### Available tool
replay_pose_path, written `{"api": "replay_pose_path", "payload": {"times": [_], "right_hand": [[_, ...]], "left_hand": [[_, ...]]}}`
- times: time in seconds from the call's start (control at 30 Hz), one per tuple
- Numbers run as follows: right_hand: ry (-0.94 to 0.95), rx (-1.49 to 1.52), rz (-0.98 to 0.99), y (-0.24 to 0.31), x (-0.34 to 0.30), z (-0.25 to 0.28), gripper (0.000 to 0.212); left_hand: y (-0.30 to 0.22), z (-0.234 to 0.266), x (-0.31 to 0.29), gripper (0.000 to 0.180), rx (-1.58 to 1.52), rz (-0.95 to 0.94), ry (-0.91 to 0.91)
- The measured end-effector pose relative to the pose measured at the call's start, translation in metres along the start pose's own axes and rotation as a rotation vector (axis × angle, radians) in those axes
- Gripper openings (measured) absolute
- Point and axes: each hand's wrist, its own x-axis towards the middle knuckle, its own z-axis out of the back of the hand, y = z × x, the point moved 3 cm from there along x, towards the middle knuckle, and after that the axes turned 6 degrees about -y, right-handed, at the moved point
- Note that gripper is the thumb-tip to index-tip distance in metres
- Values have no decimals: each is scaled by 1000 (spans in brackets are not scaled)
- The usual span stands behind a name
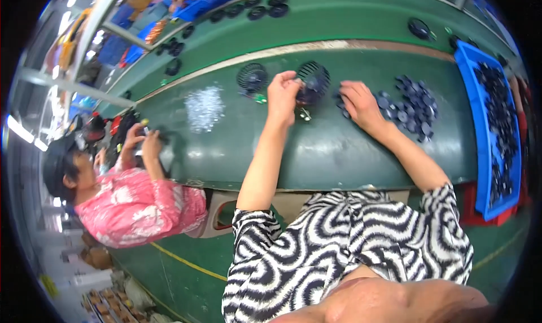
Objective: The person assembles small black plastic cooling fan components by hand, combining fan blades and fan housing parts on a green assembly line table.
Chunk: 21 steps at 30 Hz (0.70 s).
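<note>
My left hand [284,99] is closed in a pinch at the near-left edge of a dark round slotted fan housing [315,81]. A small green and metallic piece [305,115] shows at the housing's lower end. Just right of it, my right hand [362,104] is held low over the bench with its fingers bent and apart, beside a few small dark round caps [384,101]. A larger pile of these caps [418,104] spreads farther right. Left of my left hand lies a second slotted housing [252,78], with a green piece [260,99] at its lower end.
Small clear pieces [204,108] are heaped on the green bench [237,153]. At the right end stands a blue tray [481,153] of dark parts. More round housings [257,12] lie on the green strip beyond the ledge. A co-worker in pink [144,207] sits at left.
</note>
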Motion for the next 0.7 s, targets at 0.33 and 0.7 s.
{"api": "replay_pose_path", "payload": {"times": [0.33,0.7], "right_hand": [[197,-158,-165,5,4,69,23],[400,-353,-220,25,5,38,41]], "left_hand": [[36,-8,-10,29,-337,229,104],[34,-18,-19,28,-437,225,231]]}}
